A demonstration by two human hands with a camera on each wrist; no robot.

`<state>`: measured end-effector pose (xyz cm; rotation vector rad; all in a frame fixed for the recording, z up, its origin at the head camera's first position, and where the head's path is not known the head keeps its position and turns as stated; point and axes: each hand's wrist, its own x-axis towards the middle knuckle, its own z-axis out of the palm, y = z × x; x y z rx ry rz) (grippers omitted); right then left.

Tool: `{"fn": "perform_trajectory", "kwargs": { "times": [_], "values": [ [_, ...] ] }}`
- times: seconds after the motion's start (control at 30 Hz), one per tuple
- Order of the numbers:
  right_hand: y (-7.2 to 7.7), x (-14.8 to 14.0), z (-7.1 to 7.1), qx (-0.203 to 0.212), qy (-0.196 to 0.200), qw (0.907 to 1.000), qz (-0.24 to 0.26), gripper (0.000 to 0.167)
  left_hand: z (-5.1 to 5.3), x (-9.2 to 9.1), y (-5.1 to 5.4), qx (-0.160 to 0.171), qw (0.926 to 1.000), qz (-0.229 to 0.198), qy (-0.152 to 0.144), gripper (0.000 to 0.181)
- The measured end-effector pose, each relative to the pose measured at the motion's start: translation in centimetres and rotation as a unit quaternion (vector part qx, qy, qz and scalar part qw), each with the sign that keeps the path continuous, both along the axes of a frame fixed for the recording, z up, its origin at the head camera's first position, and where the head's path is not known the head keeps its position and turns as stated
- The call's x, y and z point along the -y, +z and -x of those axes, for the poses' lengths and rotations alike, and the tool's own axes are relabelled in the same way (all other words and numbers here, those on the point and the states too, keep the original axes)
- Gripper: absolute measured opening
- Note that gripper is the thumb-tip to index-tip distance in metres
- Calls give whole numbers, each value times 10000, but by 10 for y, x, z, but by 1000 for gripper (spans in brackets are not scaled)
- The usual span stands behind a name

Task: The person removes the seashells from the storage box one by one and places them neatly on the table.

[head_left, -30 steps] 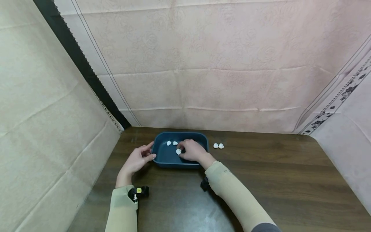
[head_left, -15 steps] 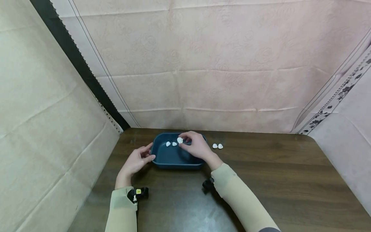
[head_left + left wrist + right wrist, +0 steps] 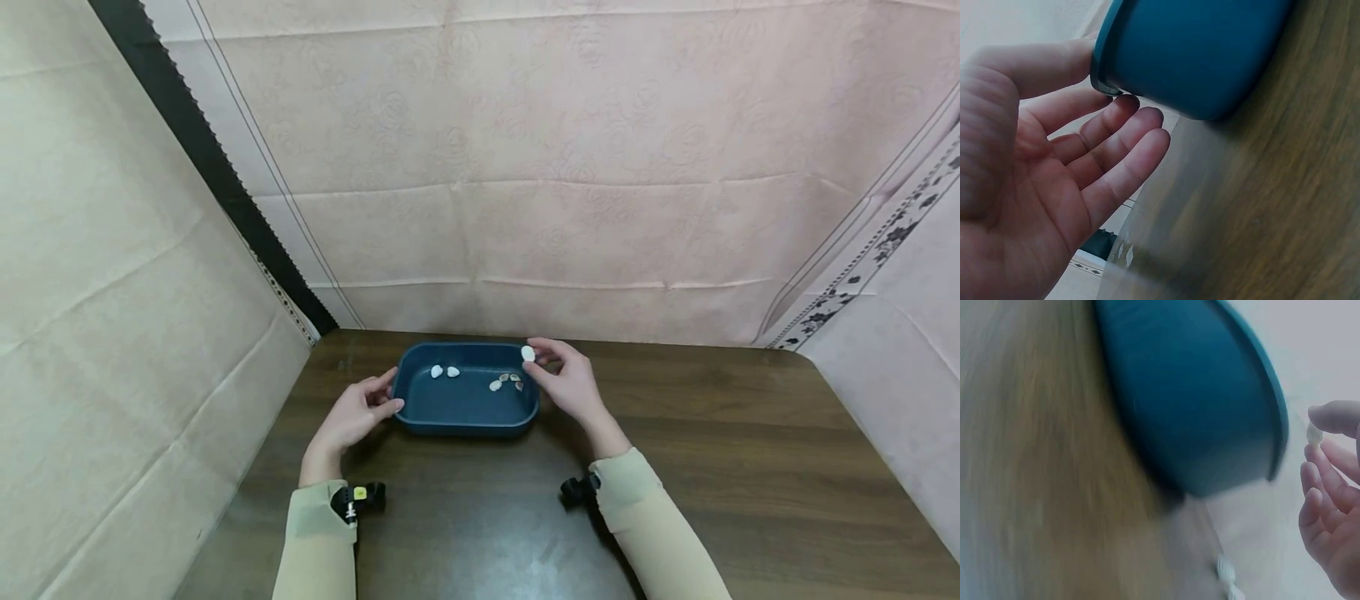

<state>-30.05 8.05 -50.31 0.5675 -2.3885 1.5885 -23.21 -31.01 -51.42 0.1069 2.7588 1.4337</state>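
My left hand (image 3: 358,410) holds the left rim of a dark blue tray (image 3: 457,432), thumb at the edge and the other fingers loosely bent beside it. Between thumb and fingertips my right hand (image 3: 567,378) pinches a white seashell (image 3: 528,353), held just above the tray's right rim. In the right wrist view that seashell (image 3: 1314,435) shows at the fingertips, apart from the tray wall. Inside the tray, two white seashells (image 3: 453,372) lie towards the back left. Several small whitish and brownish shells (image 3: 505,379) sit in a cluster on the right.
The tray stands near the far edge of a brown wooden table (image 3: 720,450). Two pale ribbed shells (image 3: 1226,570) lie on the table beyond the tray in the right wrist view. Pale cloth (image 3: 525,208) hangs behind the table and along its sides.
My right hand has lifted the white seashell from inside the tray and carried it right to the right rim, uncovering the small shell cluster. The left hand stays at the left rim.
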Motion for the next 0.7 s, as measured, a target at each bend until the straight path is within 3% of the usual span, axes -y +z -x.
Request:
{"fn": "perform_trajectory", "kwargs": {
  "times": [0.27, 0.7],
  "values": [
    [-7, -41, 9, 347, -459, 9979, -286, 34, 0, 0, 0, -39, 10000, 36, -39, 65],
    [-11, -87, 14, 991, -432, 9915, -719, 37, -1, 0, 2, -28, 9999, 38, -114, 66]
  ]
}}
